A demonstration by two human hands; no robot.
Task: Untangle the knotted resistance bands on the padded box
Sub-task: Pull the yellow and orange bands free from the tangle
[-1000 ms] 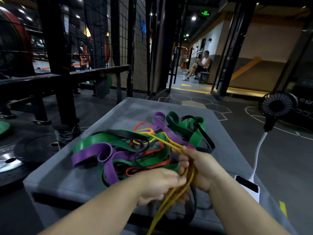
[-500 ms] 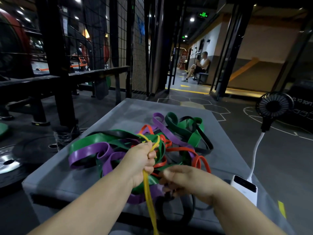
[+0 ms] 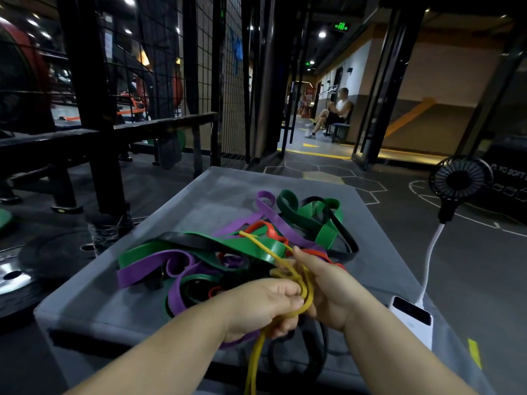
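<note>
bands: tangled heap of resistance bands (image 3: 228,252) is lying on the grey padded box (image 3: 114,303), filling the centre of the frame
colours: wide green band (image 3: 256,246) is running across the middle of the heap; purple band (image 3: 151,269) is looping at centre left; black band (image 3: 342,232) is curving along the right side; red band (image 3: 265,228) is poking up mid-heap
yellow band: thin yellow band (image 3: 253,363) is running from the heap's middle down to the hands, bunching in loops between them, then hanging doubled over the box's near edge toward the bottom of the frame
left hand: left hand (image 3: 265,306), lower centre, is gripping the yellow band, fingers curling together round the loops, knuckles facing up
right hand: right hand (image 3: 328,289), just right of the left hand and touching it, is holding the same yellow loops; thumb is sticking up toward the heap, fingers are curling under the band, tips hiding behind the left hand
band vs fingers: yellow loops are sitting squeezed between both sets of fingers; the other bands are lying just beyond and under the hands
surroundings: small black fan (image 3: 459,181) is standing at right; white power bank (image 3: 410,317) is lying on the box's lower right; weight plate (image 3: 11,280) is lying on the floor at left
</note>
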